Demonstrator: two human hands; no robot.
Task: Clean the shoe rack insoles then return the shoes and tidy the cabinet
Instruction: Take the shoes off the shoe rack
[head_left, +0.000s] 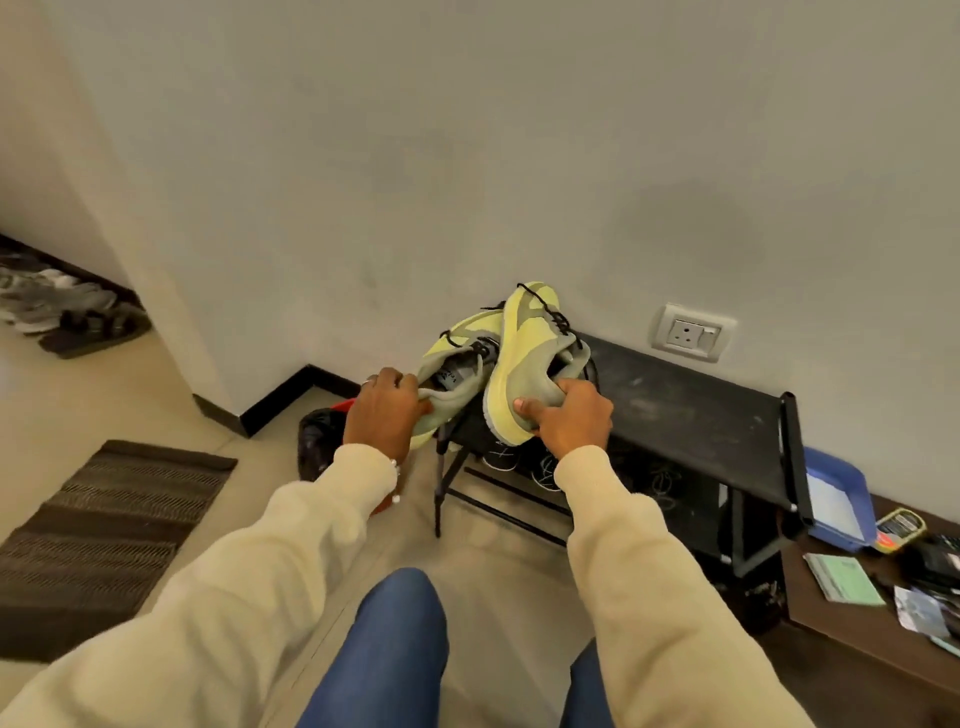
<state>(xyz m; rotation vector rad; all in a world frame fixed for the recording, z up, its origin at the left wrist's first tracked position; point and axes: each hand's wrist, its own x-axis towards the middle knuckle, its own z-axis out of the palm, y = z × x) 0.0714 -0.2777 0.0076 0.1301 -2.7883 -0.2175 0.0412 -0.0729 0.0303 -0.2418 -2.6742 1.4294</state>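
The left hand (383, 410) grips the heel of 1 yellow-green shoe (457, 358), fingers curled round its collar. The right hand (566, 418) grips the heel of the other shoe (524, 353), thumb on the sole, holding it tilted on its side. Both shoes touch, held above the left end of the black rack (691, 410), which stands against the wall (467, 156). Dark shoes (545, 467) sit on its lower shelf. A striped mat (104, 535) lies at left.

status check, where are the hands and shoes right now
Left hand grips one yellow-green sneaker, right hand the other sneaker. Both over shoe rack left end. Top shelf bare there.
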